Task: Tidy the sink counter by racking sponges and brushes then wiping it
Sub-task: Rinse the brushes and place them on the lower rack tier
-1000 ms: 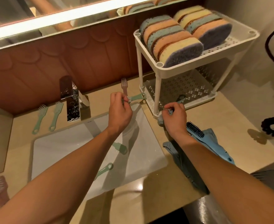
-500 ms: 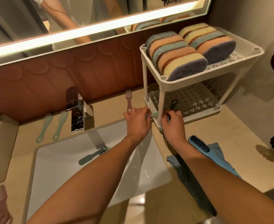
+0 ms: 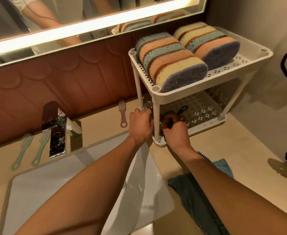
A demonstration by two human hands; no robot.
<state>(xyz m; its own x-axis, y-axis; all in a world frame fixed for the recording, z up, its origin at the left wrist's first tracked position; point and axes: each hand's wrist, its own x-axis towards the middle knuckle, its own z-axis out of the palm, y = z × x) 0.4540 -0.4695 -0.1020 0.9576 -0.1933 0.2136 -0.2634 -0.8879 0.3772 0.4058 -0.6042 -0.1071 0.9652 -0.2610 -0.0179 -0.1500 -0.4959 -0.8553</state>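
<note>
Warm, dim light from the mirror strip; wide-angle edges bend.
</note>
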